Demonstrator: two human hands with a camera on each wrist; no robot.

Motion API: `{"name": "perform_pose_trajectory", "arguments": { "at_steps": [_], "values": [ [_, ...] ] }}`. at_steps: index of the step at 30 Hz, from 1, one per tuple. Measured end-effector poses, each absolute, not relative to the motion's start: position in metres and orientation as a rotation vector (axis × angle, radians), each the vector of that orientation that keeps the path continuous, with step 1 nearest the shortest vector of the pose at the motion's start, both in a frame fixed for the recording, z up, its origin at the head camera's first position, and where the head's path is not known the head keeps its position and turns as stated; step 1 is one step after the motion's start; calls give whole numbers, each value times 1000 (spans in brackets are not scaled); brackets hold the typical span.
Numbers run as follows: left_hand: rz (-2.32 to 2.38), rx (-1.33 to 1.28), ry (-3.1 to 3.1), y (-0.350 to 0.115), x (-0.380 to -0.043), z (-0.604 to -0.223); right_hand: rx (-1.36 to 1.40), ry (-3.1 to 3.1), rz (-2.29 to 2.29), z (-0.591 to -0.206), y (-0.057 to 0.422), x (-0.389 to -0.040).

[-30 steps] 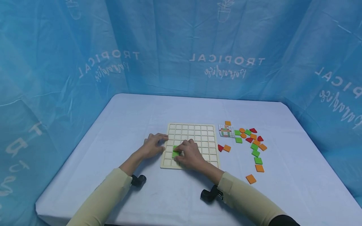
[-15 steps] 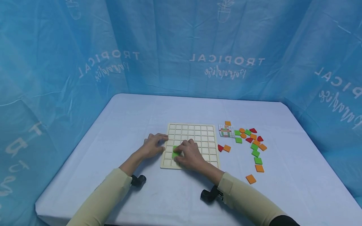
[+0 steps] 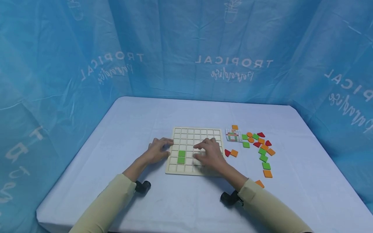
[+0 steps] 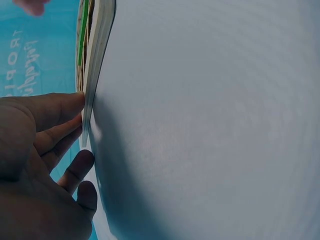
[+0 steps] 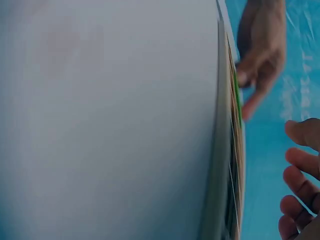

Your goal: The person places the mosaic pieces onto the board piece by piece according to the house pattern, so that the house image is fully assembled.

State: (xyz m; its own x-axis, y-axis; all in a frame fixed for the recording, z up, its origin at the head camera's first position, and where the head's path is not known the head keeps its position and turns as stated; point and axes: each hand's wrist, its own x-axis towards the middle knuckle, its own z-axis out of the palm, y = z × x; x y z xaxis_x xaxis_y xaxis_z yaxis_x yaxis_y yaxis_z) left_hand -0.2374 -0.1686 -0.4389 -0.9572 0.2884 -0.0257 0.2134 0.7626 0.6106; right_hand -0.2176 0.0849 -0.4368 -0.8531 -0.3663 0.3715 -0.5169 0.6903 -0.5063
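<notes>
A pale grid board (image 3: 190,136) lies on the table, with two green square tiles (image 3: 181,160) seated one above the other in its left part. My left hand (image 3: 157,150) touches the board's left edge with its thumb and fingertips; the left wrist view shows the thumb (image 4: 60,110) against that edge. Over the right half of the board hovers my right hand (image 3: 210,154), thumb and index finger apart and nothing between them. In the right wrist view its fingers (image 5: 300,182) are spread beside the board's edge. Part of the grid is hidden beneath this hand.
Right of the board lies a printed pattern card (image 3: 233,135). Beside it are a red piece (image 3: 227,153), an orange square (image 3: 234,153) and several scattered green, orange and red pieces (image 3: 266,166). My right sleeve (image 3: 262,204) partly covers an orange square (image 3: 259,183). Blue curtains surround the white table.
My right hand has let go of the green tiles, lifted and moved right, uncovering both of them. The left hand stays at the board's edge.
</notes>
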Motion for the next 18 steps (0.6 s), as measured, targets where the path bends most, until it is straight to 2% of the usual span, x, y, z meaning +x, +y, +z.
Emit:
{"name": "perform_pose_trajectory", "arguments": {
  "at_steps": [7,13,18],
  "values": [
    [953,414,2841,-167,-238,-438,574,-2610,829,-433,161,-213],
    [954,436,2836,-168,-236,-437,353,-2738,752,-436,228,-202],
    [972,433,2831,-169,-236,-438,243,-2802,714,-436,269,-192]
  ]
}}
